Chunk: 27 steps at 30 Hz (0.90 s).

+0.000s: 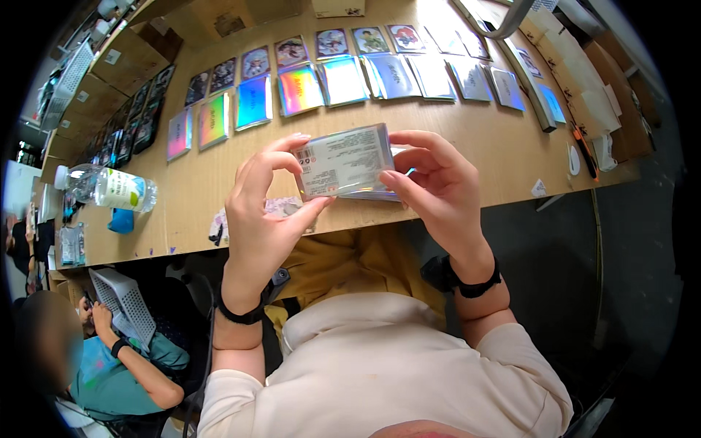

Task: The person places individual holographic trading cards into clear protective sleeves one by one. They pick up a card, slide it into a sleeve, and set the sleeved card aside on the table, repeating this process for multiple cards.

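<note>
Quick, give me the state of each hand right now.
Left hand: closed on the left end of the card pack, thumb below, fingers on top.
Right hand: closed on the pack's right end.

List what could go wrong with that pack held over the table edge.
1. Both hands, left hand and right hand, pinch the pack only by its ends at the fingertips; it might slip into the lap.
2. The bottle lies on its side near the table edge; it could roll.
</note>
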Tool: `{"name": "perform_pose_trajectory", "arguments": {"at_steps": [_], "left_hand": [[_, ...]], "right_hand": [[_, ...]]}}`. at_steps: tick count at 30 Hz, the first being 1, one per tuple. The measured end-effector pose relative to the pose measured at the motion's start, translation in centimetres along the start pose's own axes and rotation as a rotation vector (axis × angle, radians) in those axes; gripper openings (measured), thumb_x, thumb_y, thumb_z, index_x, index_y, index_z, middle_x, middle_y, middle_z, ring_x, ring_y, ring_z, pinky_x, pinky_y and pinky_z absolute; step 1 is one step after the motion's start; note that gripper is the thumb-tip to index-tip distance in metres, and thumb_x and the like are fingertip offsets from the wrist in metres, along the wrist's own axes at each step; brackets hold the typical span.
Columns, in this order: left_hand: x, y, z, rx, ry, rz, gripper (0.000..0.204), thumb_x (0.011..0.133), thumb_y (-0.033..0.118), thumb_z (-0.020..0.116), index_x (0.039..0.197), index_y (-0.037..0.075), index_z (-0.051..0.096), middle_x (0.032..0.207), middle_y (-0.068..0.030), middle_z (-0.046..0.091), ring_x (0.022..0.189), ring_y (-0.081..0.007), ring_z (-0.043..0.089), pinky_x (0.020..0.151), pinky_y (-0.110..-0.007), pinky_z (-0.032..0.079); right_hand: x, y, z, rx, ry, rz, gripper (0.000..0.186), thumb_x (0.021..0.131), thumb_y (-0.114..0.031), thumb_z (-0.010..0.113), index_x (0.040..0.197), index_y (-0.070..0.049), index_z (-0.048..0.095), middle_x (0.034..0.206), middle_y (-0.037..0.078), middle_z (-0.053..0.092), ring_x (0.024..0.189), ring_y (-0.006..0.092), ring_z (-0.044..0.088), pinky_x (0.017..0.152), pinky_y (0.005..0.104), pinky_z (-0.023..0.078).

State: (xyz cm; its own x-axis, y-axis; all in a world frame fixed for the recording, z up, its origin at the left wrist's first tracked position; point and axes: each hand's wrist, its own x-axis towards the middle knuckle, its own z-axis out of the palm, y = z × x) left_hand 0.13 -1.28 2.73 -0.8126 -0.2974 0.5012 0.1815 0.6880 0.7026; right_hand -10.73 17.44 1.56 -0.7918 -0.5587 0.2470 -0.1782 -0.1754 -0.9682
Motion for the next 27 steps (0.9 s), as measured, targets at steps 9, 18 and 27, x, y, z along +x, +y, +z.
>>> {"name": "perform_pose_trajectory", "arguments": {"at_steps": [9, 18, 27], "left_hand": [[-1.9, -1.6, -4.0, 0.284, 0.148, 0.062, 0.067, 0.062, 0.003, 0.085, 0.124, 0.006, 0.061, 0.12, -0.01, 0.061, 0.108, -0.0268, 0.061, 0.091, -0.036, 0.05], [-5.3, -3.7, -7.4, 0.283, 0.308, 0.058, 0.066, 0.061, 0.003, 0.088, 0.121, 0.002, 0.061, 0.12, -0.0114, 0.062, 0.107, -0.0246, 0.062, 0.093, -0.037, 0.05], [-6.8, -6.2, -7.9, 0.128, 0.485, 0.143, 0.065, 0.06, 0.008, 0.09, 0.118, 0.001, 0.061, 0.115, -0.0123, 0.066, 0.109, -0.0291, 0.063, 0.101, -0.045, 0.049]], "right_hand": [[2.6, 0.6, 9.3, -0.219, -0.145, -0.24, 0.016, 0.083, -0.002, 0.07, 0.096, 0.0, 0.061, 0.077, 0.012, 0.07, 0.064, 0.02, 0.068, 0.056, 0.0279, 0.054], [3.1, 0.4, 13.8, -0.173, -0.3, -0.201, 0.008, 0.086, -0.005, 0.068, 0.091, -0.001, 0.064, 0.074, 0.012, 0.068, 0.063, 0.0197, 0.067, 0.055, 0.0279, 0.052], [2.8, -0.4, 16.5, -0.223, -0.27, -0.481, 0.01, 0.083, 0.0, 0.067, 0.092, -0.004, 0.063, 0.078, 0.01, 0.063, 0.065, 0.0253, 0.063, 0.055, 0.0315, 0.051]]}}
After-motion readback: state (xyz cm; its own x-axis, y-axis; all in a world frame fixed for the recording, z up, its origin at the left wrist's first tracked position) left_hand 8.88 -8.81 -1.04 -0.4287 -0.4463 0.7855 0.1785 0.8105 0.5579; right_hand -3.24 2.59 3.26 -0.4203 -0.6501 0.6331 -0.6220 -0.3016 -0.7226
